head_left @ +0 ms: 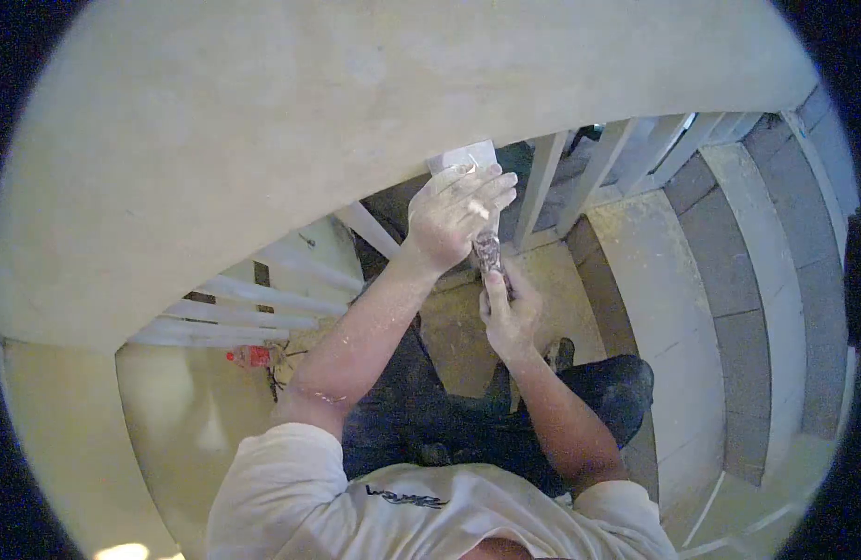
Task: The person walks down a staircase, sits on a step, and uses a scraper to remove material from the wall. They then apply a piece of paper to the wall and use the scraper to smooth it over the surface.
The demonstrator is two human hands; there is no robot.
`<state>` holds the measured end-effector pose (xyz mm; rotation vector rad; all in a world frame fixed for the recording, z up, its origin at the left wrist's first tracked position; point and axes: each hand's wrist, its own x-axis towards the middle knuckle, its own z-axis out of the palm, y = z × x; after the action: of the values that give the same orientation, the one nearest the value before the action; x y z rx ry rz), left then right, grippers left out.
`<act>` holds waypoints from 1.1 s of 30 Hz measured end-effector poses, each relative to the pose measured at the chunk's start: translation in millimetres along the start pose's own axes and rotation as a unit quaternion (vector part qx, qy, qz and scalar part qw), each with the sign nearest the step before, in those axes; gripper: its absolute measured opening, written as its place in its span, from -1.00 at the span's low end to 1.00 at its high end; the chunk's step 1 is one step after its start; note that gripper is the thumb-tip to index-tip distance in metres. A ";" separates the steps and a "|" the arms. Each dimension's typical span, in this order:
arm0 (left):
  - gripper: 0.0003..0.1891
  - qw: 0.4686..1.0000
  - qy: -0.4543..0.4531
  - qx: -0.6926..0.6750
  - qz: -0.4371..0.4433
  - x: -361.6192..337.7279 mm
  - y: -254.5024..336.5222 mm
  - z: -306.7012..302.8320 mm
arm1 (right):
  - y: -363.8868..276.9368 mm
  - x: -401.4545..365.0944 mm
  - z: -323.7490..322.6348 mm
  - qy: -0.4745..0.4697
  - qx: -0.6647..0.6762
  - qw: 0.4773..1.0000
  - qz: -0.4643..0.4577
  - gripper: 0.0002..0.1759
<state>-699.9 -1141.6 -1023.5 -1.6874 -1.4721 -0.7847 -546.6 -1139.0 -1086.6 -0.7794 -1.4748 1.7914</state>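
My right hand [512, 313] is closed around the worn, speckled handle of a putty knife [487, 250], thumb along the handle. The tool's broad pale blade [464, 157] points away from me and overlaps the lower edge of the curved plastered surface [356, 103]. Across the blade lies my left hand [457, 213], its fingers stretched out side by side and dusted white. A small white lump shows by its fingers. Part of the blade and its neck is hidden behind this hand.
White balusters [542, 182] stand below the curved surface on both sides of my hands. Tiled curved stairs [664, 271] rise at the right. A bottle with a red label [253, 356] lies at the lower left. My bent legs in dark trousers [402, 373] are beneath my arms.
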 end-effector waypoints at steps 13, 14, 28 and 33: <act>-0.80 0.999 -0.013 0.021 -0.035 -12.7 2.9 -21.4 | 11.0 -6.8 5.7 -0.003 -0.057 0.997 -0.042 -0.69; -0.80 0.999 -0.007 0.006 -0.049 -20.2 1.7 -19.8 | 14.8 -9.4 7.9 0.005 -0.077 0.996 -0.046 -0.69; -0.77 0.998 -0.026 -0.028 -0.054 -40.9 1.2 -17.8 | 40.4 -21.3 11.0 -0.002 -0.074 0.997 -0.033 -0.68; -0.75 0.998 -0.044 -0.009 -0.046 -40.6 -4.5 -25.6 | 44.6 -9.3 15.0 -0.019 -0.078 0.993 -0.087 -0.67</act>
<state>-709.7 -1184.5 -1043.2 -1.6971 -1.6180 -0.7833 -558.8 -1160.8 -1127.5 -0.6716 -1.6698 1.5845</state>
